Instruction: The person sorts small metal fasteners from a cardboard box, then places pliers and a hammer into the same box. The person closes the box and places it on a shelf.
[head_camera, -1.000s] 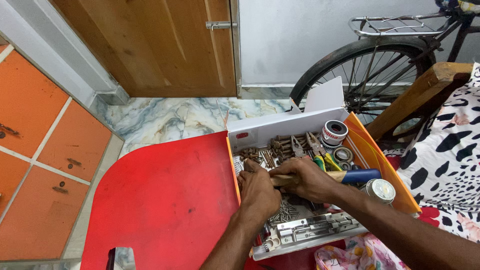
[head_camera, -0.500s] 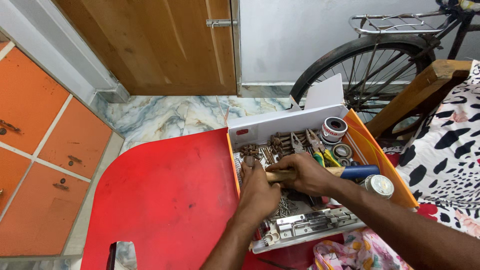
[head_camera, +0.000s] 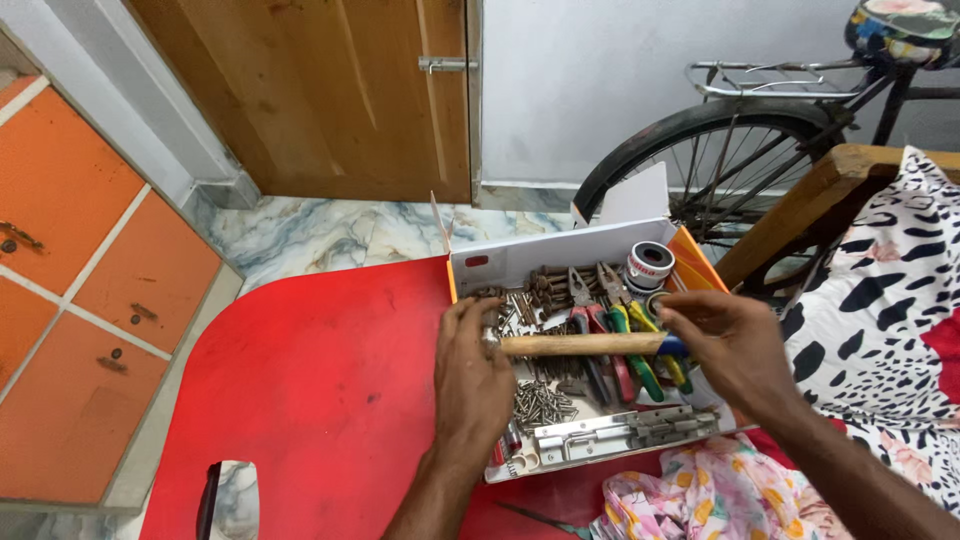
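Wooden-handled hammer (head_camera: 585, 345) being gripped at both ends, left hand (head_camera: 472, 372) at nine o'clock, right hand (head_camera: 728, 345) at three, lifting level above tool box (head_camera: 560, 255).

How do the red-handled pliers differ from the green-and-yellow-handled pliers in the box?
Colour: the red-handled pliers have plain red grips; the green-and-yellow-handled pliers have two-tone grips.
Position: the red pair lies nearer the left hand, the green-and-yellow pair nearer the right hand.
Shared: both lie flat in the white box, jaws toward its far wall, and both pass under the wooden hammer handle that the hands hold above them.
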